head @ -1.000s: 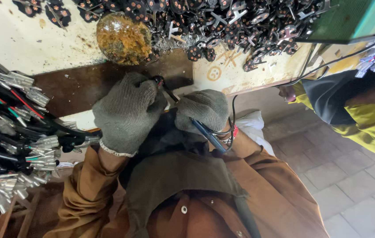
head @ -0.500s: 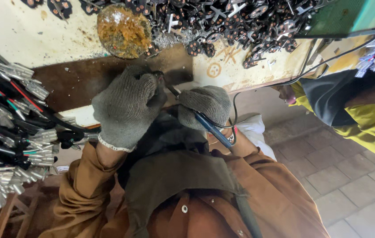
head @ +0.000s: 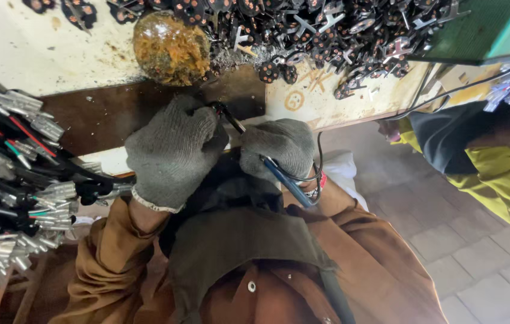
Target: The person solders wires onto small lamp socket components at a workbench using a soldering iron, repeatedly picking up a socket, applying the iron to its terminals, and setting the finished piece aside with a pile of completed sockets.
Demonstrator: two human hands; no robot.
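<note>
Compared with 0.5 s ago, both gloved hands sit in nearly the same spot at the near edge of the worktop (head: 45, 54); the view has shifted only slightly, and the amber-brown lump (head: 171, 48) now lies a little lower in the picture.

The left hand (head: 171, 153), in a grey knit glove, is curled over something small at the edge of the dark brown plate (head: 111, 117); what its fingers clench is hidden under the glove. The right hand (head: 279, 147), also gloved, is closed around the blue-handled tool (head: 279, 177), whose dark metal tip (head: 225, 114) reaches up to the left hand's fingertips. The tool's point of contact is too small to make out.

A heap of small dark metal parts (head: 327, 36) covers the far side of the worktop. Bundled wires with metal terminals (head: 9, 180) crowd the left side, cut off by the frame. On the right, another person's yellow sleeve (head: 501, 180) stands well apart, above a paved floor (head: 471, 264). The hands work tight against the person's brown jacket (head: 375, 270), with little room.
</note>
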